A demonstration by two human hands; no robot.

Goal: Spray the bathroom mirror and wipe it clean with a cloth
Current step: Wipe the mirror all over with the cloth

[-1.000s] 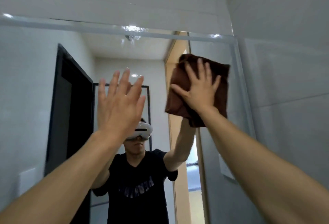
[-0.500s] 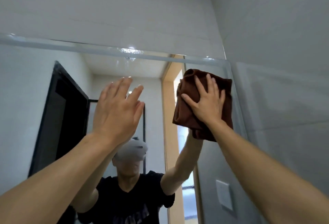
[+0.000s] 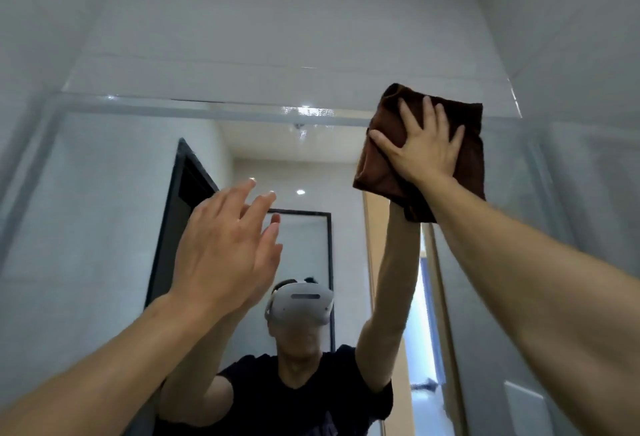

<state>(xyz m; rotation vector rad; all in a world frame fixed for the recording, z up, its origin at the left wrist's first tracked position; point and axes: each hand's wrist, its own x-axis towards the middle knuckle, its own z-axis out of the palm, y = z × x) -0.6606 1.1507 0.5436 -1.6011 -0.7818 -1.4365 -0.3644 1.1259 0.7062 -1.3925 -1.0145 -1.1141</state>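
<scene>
The bathroom mirror (image 3: 104, 214) fills the lower part of the view, its bevelled top edge running across the wall. A folded brown cloth (image 3: 467, 131) lies flat against the mirror's top right corner. My right hand (image 3: 422, 148) presses on the cloth with fingers spread and straight. My left hand (image 3: 225, 248) is raised in front of the glass near the middle, fingers straight and held together, holding nothing. I cannot tell whether it touches the glass. No spray bottle is in view.
White tiled wall (image 3: 277, 20) rises above the mirror, and a side wall (image 3: 588, 55) meets it at the right corner. The mirror reflects a person in a dark shirt with a white headset, a dark door frame and an open doorway.
My right hand has pushed the cloth up and to the right, onto the mirror's top right corner. My view has tilted upward. The left hand has stayed raised near the glass.
</scene>
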